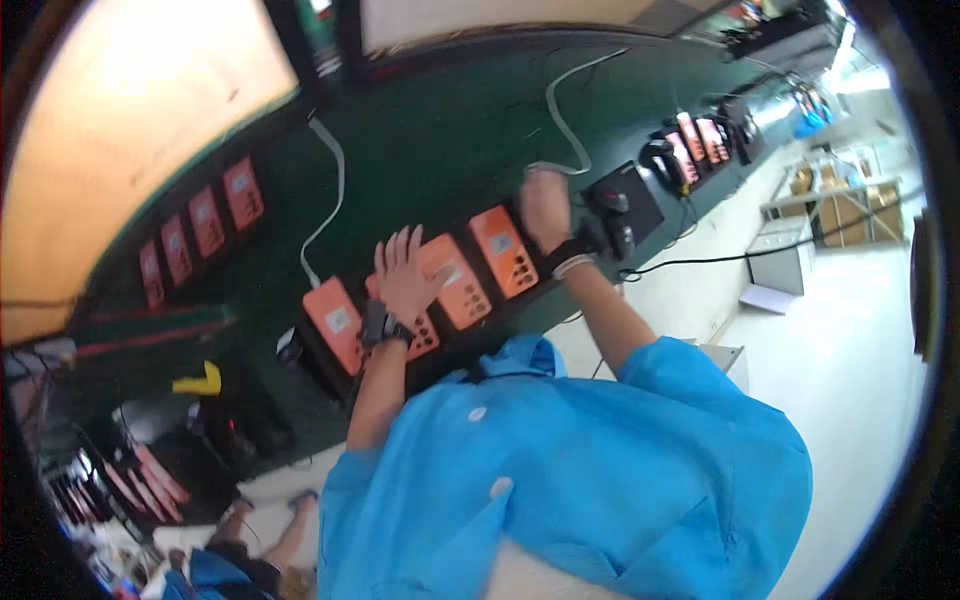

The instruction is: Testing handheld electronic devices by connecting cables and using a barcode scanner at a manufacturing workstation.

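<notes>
Orange phones lie in a slanting row before me, backs up, with dark camera rings and pale labels. My left hand (405, 283) is open, its fingers spread over the second phone (424, 338) and the edge of the third phone (462, 288); it hides much of the second. Into the top of the leftmost phone (338, 322) runs a white cable (341, 180). My right hand (545, 208) is closed at the end of another white cable (553, 100), beyond the rightmost phone (503, 248). Motion blurs its fingertips, and the plug is hidden.
More orange phones (206, 222) stand in a row at the far left. A computer mouse (612, 200) rests on a dark pad to the right, near further phones (690, 140). A yellow piece (200, 380) lies at left. Another person (235, 560) is at lower left.
</notes>
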The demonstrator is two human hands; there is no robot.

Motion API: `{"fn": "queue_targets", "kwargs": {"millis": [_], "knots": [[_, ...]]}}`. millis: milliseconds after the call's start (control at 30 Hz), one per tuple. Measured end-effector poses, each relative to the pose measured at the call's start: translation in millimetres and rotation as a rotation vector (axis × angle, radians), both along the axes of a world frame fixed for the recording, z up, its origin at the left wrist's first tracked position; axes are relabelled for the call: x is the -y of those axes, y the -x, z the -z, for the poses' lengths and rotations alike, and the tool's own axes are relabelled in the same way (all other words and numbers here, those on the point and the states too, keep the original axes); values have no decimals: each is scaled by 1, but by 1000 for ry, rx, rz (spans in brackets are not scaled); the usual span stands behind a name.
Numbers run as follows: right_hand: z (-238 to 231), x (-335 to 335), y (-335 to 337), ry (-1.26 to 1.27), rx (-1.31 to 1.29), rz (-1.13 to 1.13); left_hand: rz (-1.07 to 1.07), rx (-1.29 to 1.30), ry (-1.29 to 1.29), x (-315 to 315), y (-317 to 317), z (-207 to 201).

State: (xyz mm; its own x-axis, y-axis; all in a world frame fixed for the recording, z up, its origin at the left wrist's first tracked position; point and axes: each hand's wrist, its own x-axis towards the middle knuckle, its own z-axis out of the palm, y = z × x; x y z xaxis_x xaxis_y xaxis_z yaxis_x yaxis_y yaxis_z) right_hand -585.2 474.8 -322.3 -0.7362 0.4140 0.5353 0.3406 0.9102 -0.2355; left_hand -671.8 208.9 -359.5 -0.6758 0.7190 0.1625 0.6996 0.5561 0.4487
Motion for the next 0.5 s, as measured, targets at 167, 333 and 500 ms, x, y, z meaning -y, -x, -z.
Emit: {"fn": "queue_targets", "kwargs": {"millis": [167, 333, 500], "knots": [[51, -50, -49, 237, 87, 318, -24, 28, 9, -8, 1, 4], [55, -35, -65, 845, 179, 311, -60, 7, -12, 0, 1, 13], [46, -36, -82, 882, 241, 346, -59, 15, 1, 0, -2, 13]]}}
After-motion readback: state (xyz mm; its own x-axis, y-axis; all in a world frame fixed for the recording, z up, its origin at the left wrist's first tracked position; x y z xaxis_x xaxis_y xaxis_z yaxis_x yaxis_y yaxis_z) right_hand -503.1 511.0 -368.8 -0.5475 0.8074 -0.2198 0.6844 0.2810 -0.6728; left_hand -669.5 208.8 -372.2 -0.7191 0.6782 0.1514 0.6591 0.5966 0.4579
